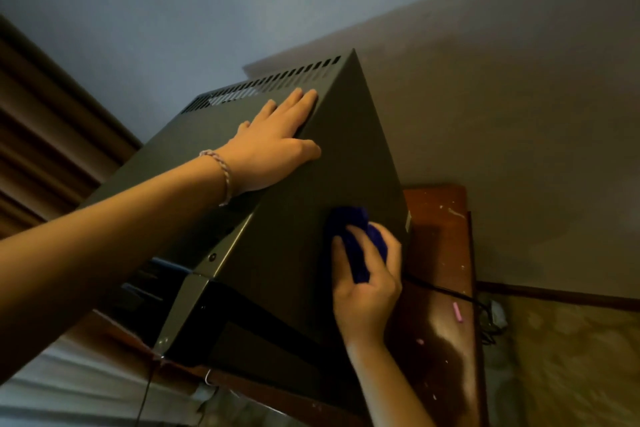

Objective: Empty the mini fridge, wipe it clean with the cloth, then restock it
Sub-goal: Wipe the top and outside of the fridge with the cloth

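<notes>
On the wooden table (446, 218), mini fridge (311, 201) side panel: my left hand (273, 146) lies flat, fingers straight, bracing the top, my right hand (367, 281) grips the bunched blue cloth (349, 229) against the panel — best to wipe in overlapping passes toward the rear edge, steady pressure.

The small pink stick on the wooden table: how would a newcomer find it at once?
Start at the dark grey metal mini fridge on the reddish-brown wooden table. Go right, past the right hand gripping the dark blue cloth. The small pink stick lies beside the black cable, the only pink piece that long.
</notes>
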The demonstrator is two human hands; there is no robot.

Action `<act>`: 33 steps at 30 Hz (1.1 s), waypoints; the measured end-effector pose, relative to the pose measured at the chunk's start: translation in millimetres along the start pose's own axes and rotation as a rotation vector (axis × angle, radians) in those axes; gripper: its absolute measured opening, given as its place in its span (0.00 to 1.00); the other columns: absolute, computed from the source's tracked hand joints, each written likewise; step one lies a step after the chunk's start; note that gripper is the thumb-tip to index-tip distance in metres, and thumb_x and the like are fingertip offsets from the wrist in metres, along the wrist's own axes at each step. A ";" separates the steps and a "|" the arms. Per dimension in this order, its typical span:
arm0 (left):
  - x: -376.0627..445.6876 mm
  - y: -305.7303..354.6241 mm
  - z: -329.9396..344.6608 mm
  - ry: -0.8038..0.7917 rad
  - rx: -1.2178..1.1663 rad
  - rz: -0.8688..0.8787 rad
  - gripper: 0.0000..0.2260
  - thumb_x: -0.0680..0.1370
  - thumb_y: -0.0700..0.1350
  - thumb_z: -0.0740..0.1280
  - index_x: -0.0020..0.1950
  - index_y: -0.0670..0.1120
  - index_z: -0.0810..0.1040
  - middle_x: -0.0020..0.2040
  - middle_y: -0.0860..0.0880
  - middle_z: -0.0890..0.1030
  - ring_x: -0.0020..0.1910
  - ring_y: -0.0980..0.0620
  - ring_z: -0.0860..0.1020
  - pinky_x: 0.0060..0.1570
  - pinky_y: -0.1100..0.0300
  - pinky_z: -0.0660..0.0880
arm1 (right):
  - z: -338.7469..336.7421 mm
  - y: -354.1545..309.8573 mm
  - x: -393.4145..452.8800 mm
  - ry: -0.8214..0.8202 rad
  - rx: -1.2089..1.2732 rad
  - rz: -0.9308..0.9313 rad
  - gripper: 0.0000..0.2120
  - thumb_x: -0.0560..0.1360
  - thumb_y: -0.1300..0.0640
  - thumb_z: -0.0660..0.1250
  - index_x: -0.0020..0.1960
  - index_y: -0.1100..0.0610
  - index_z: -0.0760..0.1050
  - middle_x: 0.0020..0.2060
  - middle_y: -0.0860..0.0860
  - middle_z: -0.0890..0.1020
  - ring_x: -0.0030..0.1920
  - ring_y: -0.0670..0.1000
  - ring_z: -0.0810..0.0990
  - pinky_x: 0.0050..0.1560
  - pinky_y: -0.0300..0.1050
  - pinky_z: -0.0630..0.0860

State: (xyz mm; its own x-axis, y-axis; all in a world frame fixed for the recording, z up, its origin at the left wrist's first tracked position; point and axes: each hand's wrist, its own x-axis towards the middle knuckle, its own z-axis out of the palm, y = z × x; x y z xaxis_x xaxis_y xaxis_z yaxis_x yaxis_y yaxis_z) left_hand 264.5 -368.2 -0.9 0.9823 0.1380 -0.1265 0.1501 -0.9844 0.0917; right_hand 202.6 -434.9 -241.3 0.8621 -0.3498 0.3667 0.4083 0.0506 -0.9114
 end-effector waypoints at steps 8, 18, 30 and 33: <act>0.0 5.1 0.3 -0.011 0.001 -0.013 0.35 0.80 0.53 0.63 0.80 0.61 0.44 0.81 0.59 0.42 0.80 0.52 0.42 0.78 0.41 0.44 | 29.9 79.2 94.0 0.046 -0.037 0.122 0.19 0.76 0.43 0.67 0.56 0.55 0.84 0.58 0.57 0.80 0.57 0.55 0.80 0.61 0.43 0.74; 9.2 -0.9 0.9 0.001 -0.093 -0.028 0.40 0.69 0.56 0.62 0.79 0.65 0.47 0.80 0.66 0.46 0.79 0.59 0.44 0.77 0.40 0.47 | 17.4 204.0 125.9 -0.058 -0.005 0.591 0.18 0.80 0.47 0.67 0.65 0.56 0.79 0.64 0.55 0.76 0.62 0.55 0.76 0.53 0.34 0.68; 1.5 10.4 0.8 -0.004 -0.055 -0.043 0.41 0.69 0.57 0.60 0.80 0.63 0.47 0.80 0.63 0.45 0.80 0.57 0.44 0.78 0.40 0.46 | -25.2 115.2 -21.7 -0.079 -0.069 0.425 0.12 0.77 0.47 0.68 0.58 0.49 0.81 0.62 0.54 0.77 0.59 0.55 0.78 0.58 0.44 0.72; -1.4 11.1 0.8 -0.005 -0.056 -0.038 0.41 0.69 0.57 0.60 0.80 0.63 0.47 0.80 0.63 0.45 0.80 0.56 0.44 0.78 0.41 0.45 | -29.8 77.2 -57.7 -0.049 0.010 0.278 0.10 0.74 0.49 0.72 0.56 0.43 0.80 0.60 0.50 0.76 0.60 0.57 0.79 0.62 0.44 0.75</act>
State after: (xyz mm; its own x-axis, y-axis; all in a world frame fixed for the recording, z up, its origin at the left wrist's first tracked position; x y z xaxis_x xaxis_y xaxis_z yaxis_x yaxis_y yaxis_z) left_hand 264.8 -379.4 -0.5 0.9753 0.1745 -0.1356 0.1933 -0.9709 0.1415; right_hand 175.5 -438.7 -338.3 0.9549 -0.2751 0.1115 0.1566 0.1478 -0.9765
